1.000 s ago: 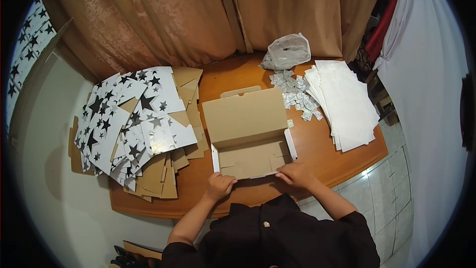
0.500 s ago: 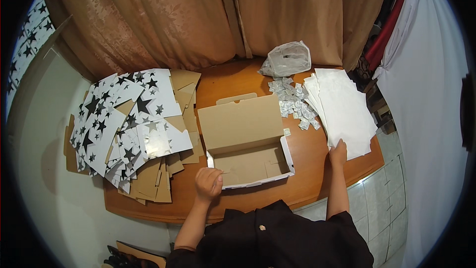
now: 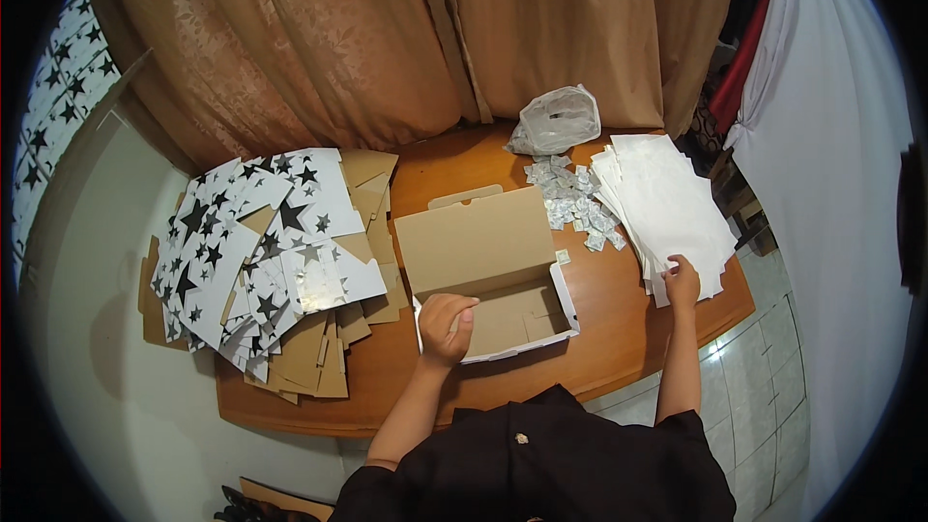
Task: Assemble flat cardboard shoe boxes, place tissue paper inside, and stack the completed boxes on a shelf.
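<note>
An open cardboard box, brown inside and white outside, stands in the middle of the table with its lid tilted back. My left hand is over its near left corner, fingers curled in and thumb against them; anything inside the grip is hidden. At the near edge of the white paper stack, my right hand has thumb and fingertips on the top sheet, seemingly pinching it. Small clear sachets lie in a loose heap between box and paper.
A pile of flat box blanks, white with black stars and brown, covers the table's left side. Behind the sachets sits a translucent plastic bag. Brown curtains hang along the back, a white cloth at right.
My left hand has lifted from the box's near left edge and moved right over the box. My right hand has shifted slightly up and right on the paper. The whole view has shifted slightly.
</note>
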`<state>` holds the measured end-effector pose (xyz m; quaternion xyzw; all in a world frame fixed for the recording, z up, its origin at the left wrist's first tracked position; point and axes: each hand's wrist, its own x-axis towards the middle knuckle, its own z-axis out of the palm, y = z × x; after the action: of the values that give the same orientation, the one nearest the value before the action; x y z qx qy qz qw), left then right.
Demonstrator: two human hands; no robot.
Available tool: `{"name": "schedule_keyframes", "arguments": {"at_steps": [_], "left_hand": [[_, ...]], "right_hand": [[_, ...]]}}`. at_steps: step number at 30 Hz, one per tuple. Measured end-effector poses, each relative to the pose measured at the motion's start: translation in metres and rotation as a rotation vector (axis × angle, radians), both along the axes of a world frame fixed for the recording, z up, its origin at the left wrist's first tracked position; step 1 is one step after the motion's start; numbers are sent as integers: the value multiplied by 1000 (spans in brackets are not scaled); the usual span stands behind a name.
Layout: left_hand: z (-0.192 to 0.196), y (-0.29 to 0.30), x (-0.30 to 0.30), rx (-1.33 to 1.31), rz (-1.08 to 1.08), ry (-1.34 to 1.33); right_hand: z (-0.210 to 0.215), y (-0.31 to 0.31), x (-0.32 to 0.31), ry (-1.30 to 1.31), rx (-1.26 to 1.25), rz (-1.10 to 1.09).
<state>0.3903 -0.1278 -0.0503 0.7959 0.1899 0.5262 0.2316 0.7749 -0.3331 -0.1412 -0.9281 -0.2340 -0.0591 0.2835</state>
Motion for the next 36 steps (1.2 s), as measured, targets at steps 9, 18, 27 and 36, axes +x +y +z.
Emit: {"name": "schedule_keyframes", "arguments": {"at_steps": [9,18,27,36], "left_hand": [[28,-6,41,-33,-154,66],[-5,6,60,-1317,-459,318],[-45,31,28,-1308,-356,197],[-66,42,-30,-697,288,331]], "right_hand": [[79,7,16,-34,81,176],[117,59,-190,-268,155,714],[72,75,-272,28,41,1091],[42,81,-262,-59,-80,998]]}}
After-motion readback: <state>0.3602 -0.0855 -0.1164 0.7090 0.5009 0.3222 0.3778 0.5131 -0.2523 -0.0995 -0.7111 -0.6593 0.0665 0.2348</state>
